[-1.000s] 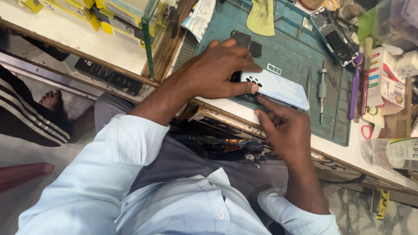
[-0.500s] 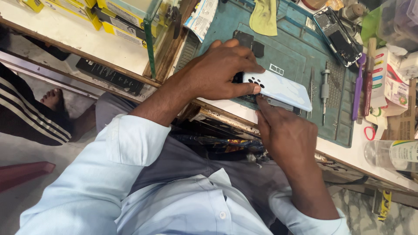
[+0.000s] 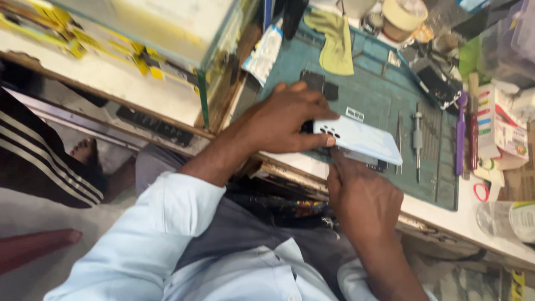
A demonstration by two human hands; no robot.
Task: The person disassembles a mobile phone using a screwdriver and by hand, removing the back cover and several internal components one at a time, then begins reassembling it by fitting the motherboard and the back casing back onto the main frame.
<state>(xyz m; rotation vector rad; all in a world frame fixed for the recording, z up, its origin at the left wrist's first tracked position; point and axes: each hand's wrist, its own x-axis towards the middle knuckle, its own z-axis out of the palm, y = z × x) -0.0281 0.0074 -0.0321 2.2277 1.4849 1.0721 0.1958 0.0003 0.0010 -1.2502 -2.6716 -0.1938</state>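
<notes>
A white phone (image 3: pixel 365 142) with its back cover up lies tilted over the near edge of a green work mat (image 3: pixel 379 95). Several camera holes show at the phone's left end. My left hand (image 3: pixel 281 120) reaches in from the left and grips that end, thumb on the back cover. My right hand (image 3: pixel 362 195) comes up from below, its fingertips pressed against the phone's near long edge. A dark part shows under the phone's lower edge. Whether my right hand holds a small tool is hidden.
On the mat lie a metal screwdriver (image 3: pixel 417 139), tweezers (image 3: pixel 399 139), a purple tool (image 3: pixel 460 131) and a yellow cloth (image 3: pixel 337 42). A tape roll (image 3: pixel 404 17), a coloured box (image 3: pixel 501 131), a red rubber band (image 3: pixel 481 192) and a clear cup (image 3: pixel 507 220) stand around. Another person's striped trouser leg (image 3: pixel 39 161) is at left.
Both hands have stayed on the phone. My right hand's fingers have shifted slightly along the phone's near edge, and the view has drifted a little.
</notes>
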